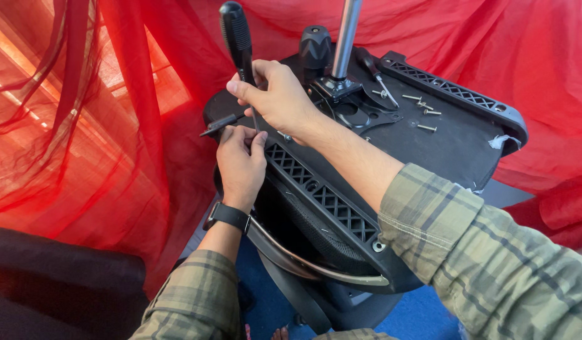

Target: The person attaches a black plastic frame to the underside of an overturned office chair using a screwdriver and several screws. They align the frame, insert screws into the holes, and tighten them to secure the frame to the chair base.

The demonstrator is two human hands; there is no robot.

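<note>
An upturned black office chair seat lies in front of me, underside up, with a silver gas-lift column rising from its metal mount plate. My right hand grips a black-handled screwdriver, held upright with its tip down at the seat's near-left corner. My left hand, with a black watch on its wrist, pinches the screwdriver's shaft near the tip, beside a black lever. A black ribbed bracket runs along the seat's near edge.
Several loose screws and a second screwdriver lie on the seat underside near a far ribbed bracket. A black knob stands by the column. Red mesh fabric hangs all around. A dark cushion sits lower left.
</note>
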